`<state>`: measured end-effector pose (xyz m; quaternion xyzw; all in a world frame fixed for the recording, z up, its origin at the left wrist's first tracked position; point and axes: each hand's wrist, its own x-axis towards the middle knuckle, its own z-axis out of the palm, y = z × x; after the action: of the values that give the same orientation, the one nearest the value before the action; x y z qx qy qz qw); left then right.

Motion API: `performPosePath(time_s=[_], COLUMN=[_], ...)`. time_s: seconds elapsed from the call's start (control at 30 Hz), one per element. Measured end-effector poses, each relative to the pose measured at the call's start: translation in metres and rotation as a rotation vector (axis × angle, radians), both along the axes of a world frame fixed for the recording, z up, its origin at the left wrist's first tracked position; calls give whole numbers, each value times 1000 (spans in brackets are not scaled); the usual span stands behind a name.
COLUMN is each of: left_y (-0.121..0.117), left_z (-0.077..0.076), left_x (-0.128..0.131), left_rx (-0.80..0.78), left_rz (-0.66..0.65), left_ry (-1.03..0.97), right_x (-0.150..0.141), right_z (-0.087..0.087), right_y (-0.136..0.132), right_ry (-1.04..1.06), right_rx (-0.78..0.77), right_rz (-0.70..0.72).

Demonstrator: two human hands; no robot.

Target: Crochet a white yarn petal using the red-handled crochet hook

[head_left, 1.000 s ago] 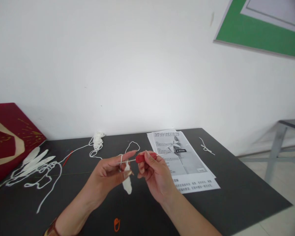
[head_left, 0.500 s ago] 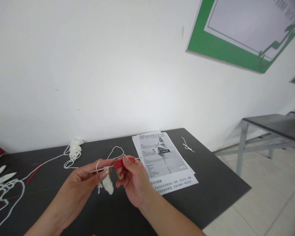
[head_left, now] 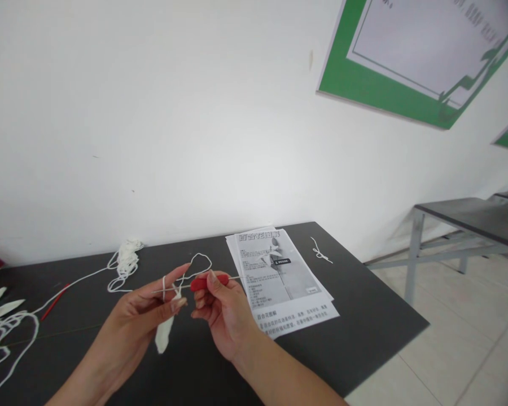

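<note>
The one camera over there sits on the person's head — facing forward and down, left hand (head_left: pixel 141 310) and right hand (head_left: pixel 224 313) close at seven o'clock, wall (head_left: pixel 249 113) at twelve

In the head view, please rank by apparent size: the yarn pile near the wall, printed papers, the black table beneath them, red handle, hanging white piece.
1. Black table
2. Printed papers
3. Yarn pile
Unranked: red handle and hanging white piece; they look alike in size, and the handle is partly covered.
</note>
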<state>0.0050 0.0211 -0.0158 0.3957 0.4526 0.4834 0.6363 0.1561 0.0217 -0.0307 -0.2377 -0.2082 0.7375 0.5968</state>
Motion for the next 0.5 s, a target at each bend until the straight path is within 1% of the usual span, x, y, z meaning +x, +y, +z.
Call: performPosePath(time_s=[0.1, 0.17, 0.37, 0.5], left_y=[-2, -3, -5, -5], left_z=[-1, -1, -3, -4], left_x=[3, 5, 12, 11], left_rx=[26, 22, -51, -36], left_rz=[27, 25, 27, -19], left_ry=[14, -13, -124, -110], right_x=[0, 0, -1, -2], right_z=[0, 0, -2, -3], right_y=[1, 1, 0, 1], right_ry=[-3, -6, -2, -2], right_rx=[4, 9, 14, 0], right_rz=[-24, -34, -45, -33])
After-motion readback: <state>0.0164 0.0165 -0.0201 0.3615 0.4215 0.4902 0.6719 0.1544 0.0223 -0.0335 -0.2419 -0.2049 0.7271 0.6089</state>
